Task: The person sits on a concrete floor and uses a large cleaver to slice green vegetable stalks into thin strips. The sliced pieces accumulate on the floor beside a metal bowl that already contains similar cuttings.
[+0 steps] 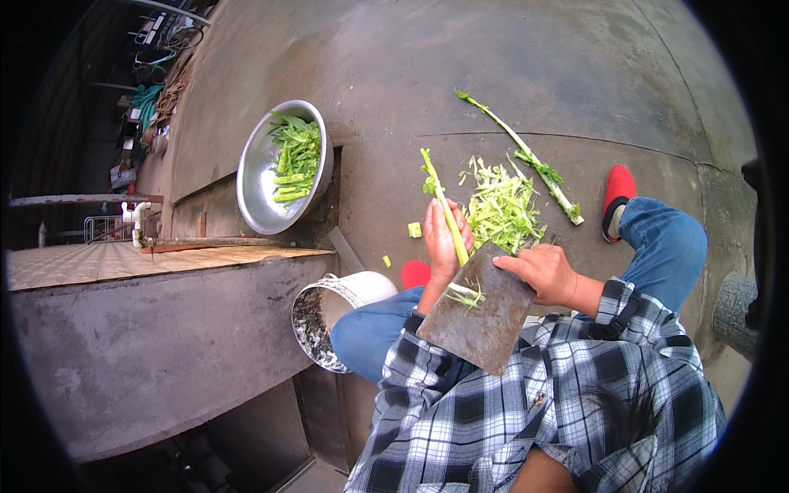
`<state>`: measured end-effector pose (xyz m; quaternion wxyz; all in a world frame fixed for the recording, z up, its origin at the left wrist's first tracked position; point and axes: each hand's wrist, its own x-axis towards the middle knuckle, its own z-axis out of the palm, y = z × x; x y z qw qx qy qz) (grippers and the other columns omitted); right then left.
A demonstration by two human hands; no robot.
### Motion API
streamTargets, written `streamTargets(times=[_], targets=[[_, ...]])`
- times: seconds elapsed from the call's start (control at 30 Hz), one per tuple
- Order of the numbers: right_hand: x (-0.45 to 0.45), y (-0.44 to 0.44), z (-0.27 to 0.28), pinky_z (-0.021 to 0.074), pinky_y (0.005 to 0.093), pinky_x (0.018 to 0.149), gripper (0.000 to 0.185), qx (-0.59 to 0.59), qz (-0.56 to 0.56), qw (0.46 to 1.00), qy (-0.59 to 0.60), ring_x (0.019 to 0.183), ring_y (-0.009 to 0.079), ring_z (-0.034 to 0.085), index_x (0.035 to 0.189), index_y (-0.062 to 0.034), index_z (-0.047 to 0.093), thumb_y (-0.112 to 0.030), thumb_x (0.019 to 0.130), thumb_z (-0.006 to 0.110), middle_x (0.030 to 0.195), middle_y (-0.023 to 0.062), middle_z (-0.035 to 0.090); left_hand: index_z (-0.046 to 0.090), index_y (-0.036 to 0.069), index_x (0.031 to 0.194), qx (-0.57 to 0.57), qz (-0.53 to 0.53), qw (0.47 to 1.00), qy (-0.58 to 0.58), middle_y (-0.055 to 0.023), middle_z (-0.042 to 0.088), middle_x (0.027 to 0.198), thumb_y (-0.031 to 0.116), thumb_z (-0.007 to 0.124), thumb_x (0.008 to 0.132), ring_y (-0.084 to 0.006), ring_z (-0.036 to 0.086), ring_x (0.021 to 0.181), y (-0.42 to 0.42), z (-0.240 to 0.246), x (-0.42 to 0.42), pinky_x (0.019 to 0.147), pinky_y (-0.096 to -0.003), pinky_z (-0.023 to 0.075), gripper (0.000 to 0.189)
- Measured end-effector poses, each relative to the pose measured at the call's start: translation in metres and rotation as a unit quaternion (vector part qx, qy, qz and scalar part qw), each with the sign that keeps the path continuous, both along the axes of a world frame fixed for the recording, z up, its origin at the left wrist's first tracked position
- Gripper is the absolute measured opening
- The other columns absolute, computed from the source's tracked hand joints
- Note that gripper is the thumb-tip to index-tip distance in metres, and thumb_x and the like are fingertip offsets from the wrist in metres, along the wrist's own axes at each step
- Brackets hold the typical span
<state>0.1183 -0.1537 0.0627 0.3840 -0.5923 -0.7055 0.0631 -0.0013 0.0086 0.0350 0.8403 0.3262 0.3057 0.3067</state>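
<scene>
My left hand [441,239] grips a pale green vegetable stem [453,225], likely celtuce, with a small leafy tuft at its far end. My right hand [548,275] holds a wide, stained metal cleaver [484,314]; its handle is hidden under my fingers. The blade lies against the near end of the stem, and a few peel strips [466,294] cling to its face. Beyond my hands, a heap of pale green peelings [502,203] sits on the concrete. Another long stem [524,146] with leafy tufts rests on the ground past the heap.
A metal basin [253,175] holding cut green pieces and leaves [296,160] stands to the left. A white bucket [363,286], dirty inside, leans by my left knee. Left of it runs a concrete ledge [166,333] with a tap [135,219]. Small stem pieces [414,230] lie on the floor.
</scene>
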Motion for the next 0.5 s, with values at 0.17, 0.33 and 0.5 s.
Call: streamTargets(times=[0.17,0.33,0.5], targets=[[-0.0006,-0.0011,0.0026,0.0407,0.0332,0.047,0.055,0.010,0.020,1.000,-0.008,0.050,0.0215,0.050,0.114,-0.0125,0.056,-0.015,0.059,0.064,0.063,0.0031,0.048,0.045,0.009,0.093,-0.006,0.024,1.000,0.000,-0.0026,0.041,0.063,0.036,0.033,0.099,-0.0098,0.036,0.041,-0.0005,0.0031,0.0011,0.033,-0.0233,0.0325,0.030],[-0.0012,0.0004,0.0028,0.0403,0.0332,0.046,0.054,0.003,0.001,1.000,-0.006,0.049,0.0213,0.050,0.114,-0.0126,0.057,-0.015,0.060,0.063,0.062,0.0029,0.046,0.044,0.009,0.093,0.015,0.023,1.000,-0.009,-0.0026,0.041,0.062,0.036,0.034,0.099,-0.0094,0.036,0.039,-0.0020,0.0035,0.0020,0.032,-0.0232,0.0320,0.030],[-0.0020,-0.0021,0.0051,0.0403,0.0333,0.046,0.054,0.015,0.029,0.999,-0.002,0.048,0.0208,0.048,0.114,-0.0131,0.057,-0.016,0.061,0.063,0.061,0.0025,0.045,0.045,0.010,0.091,0.024,0.061,0.997,0.038,-0.0017,0.041,0.061,0.037,0.035,0.098,-0.0085,0.035,0.039,0.0023,0.0096,0.0034,0.032,-0.0220,0.0307,0.030]])
